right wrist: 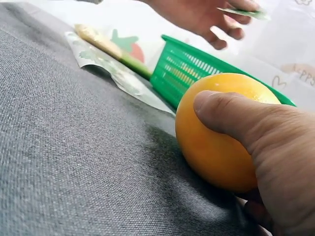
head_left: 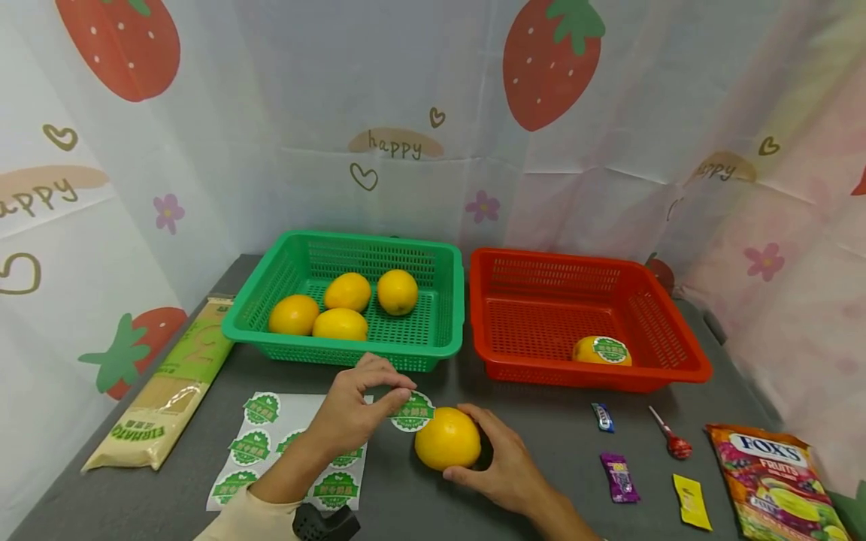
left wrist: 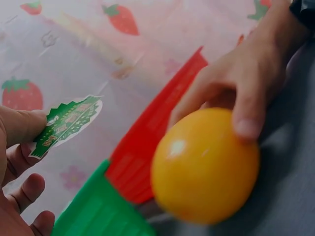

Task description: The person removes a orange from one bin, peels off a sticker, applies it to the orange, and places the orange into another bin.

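Okay, left hand [head_left: 355, 409]: pinching a sticker [head_left: 413, 412] by its edge, otherwise loosely half-curled
Right hand [head_left: 504, 464]: curled round orange fruit [head_left: 446, 439], in front of green basket [head_left: 409, 358]
Sticker: probably best pressed centre-first — then smoothed outward

Six oranges [head_left: 447, 439], two baskets [head_left: 406, 361]. Three wrapped sweets [head_left: 619, 478] and one lollipop [head_left: 679, 448] lie at the held orange's three o'clock.

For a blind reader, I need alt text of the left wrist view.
The left hand pinches a green sticker near a yellow-orange fruit that the right hand grips; parts of a red basket and green basket show behind.
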A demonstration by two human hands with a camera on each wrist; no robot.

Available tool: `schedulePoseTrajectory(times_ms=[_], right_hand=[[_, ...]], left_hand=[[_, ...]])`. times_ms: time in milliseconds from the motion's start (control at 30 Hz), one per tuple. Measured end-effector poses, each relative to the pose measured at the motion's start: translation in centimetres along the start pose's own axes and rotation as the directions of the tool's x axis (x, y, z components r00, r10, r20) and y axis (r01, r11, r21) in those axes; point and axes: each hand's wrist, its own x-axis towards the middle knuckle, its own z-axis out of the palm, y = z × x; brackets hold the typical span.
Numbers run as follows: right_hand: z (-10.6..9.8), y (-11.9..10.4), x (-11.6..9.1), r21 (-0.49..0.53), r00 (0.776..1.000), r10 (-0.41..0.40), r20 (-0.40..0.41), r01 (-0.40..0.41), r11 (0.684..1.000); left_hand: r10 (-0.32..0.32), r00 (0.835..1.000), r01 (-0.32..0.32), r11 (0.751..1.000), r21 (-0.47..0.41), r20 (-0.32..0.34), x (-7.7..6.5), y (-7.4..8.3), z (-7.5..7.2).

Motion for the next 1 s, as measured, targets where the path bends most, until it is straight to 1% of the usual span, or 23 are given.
schedulePoseTrajectory(times_ms=[100,267,400,533,600,733,833,867,933,1000], right_hand=[[0.0,0.0,0.0,0.001,1.000,-0.009,0.001,0.009,1.000],[0.0,0.1,0.0,-0.012,0.999,-0.038,-0.005,0.038,0.999],[0.0,0.0,0.0,-0.010,0.999,-0.040,-0.007,0.040,0.999],[0.0,0.1,0.0,-0.006,0.999,-0.039,-0.004,0.039,0.999],[0.0,0.1,0.0,0.002,0.999,-0.045,0.000,0.045,0.999],[0.0,0.1,0.0,0.008,0.998,-0.055,0.000,0.055,0.998],[0.0,0.3,0.1,0.010,0.998,-0.060,-0.006,0.060,0.998],[0.0,0.3,0.1,0.009,0.998,-0.063,-0.008,0.063,0.998],[0.0,0.4,0.0,0.004,0.998,-0.070,-0.007,0.070,0.998],[0.0,0.4,-0.1,0.006,0.997,-0.081,-0.006,0.081,0.997]], left_hand=[[-0.028,0.999,0.028,0.999,-0.019,0.022,0.2,-0.2,1.5],[-0.117,0.992,0.119,0.993,-0.019,0.054,0.1,-0.9,3.7],[-0.152,0.987,0.153,0.988,-0.010,0.060,-0.2,-1.6,5.0],[-0.167,0.985,0.167,0.986,-0.004,0.053,-0.4,-1.9,5.9],[-0.150,0.988,0.149,0.989,0.014,0.037,-0.5,-2.2,6.1],[-0.043,0.999,0.045,0.994,0.105,-0.020,-0.7,-2.6,6.6],[0.050,0.997,-0.037,0.979,0.199,-0.056,-0.9,-2.8,6.9],[0.067,0.996,-0.053,0.975,0.214,-0.062,-1.0,-2.8,7.0],[0.100,0.994,-0.087,0.969,0.232,-0.045,-1.2,-2.9,7.0],[0.096,0.995,-0.096,0.972,0.213,0.011,-1.5,-3.0,7.0]])
